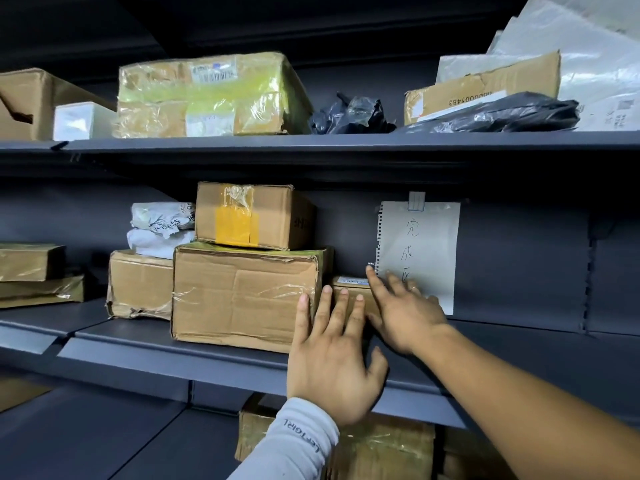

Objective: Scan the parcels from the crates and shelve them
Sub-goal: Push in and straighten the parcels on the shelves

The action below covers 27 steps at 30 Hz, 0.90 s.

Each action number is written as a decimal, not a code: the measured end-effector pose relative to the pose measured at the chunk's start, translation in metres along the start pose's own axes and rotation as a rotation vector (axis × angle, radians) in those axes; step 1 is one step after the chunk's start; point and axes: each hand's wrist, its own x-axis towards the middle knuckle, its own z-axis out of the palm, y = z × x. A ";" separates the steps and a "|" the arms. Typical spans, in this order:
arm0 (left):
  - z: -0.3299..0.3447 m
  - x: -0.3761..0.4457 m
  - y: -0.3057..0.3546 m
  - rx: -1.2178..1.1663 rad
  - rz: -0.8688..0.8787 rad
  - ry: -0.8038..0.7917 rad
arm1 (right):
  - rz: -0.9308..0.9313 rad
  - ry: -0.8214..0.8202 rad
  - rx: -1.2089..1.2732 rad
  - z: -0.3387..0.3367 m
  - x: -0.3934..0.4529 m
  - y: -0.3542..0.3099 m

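A small brown parcel (349,285) with a white label on top sits on the middle shelf (194,351), right of a large taped cardboard box (242,296). My left hand (332,362) is spread with straight fingers, its fingertips against the small parcel's front and the large box's right edge. My right hand (405,310) lies flat with straight fingers over the small parcel's right side, hiding most of it. Neither hand grips anything.
A smaller box (252,216) with yellow tape is stacked on the large one; another box (138,285) and white bags (159,226) stand to the left. A handwritten paper note (426,237) hangs behind my right hand. The upper shelf (311,143) holds several parcels. Another box (381,452) sits below.
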 end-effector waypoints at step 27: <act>-0.027 -0.192 -0.087 -0.011 -0.016 -0.199 | -0.580 0.288 0.067 0.102 -0.213 -0.105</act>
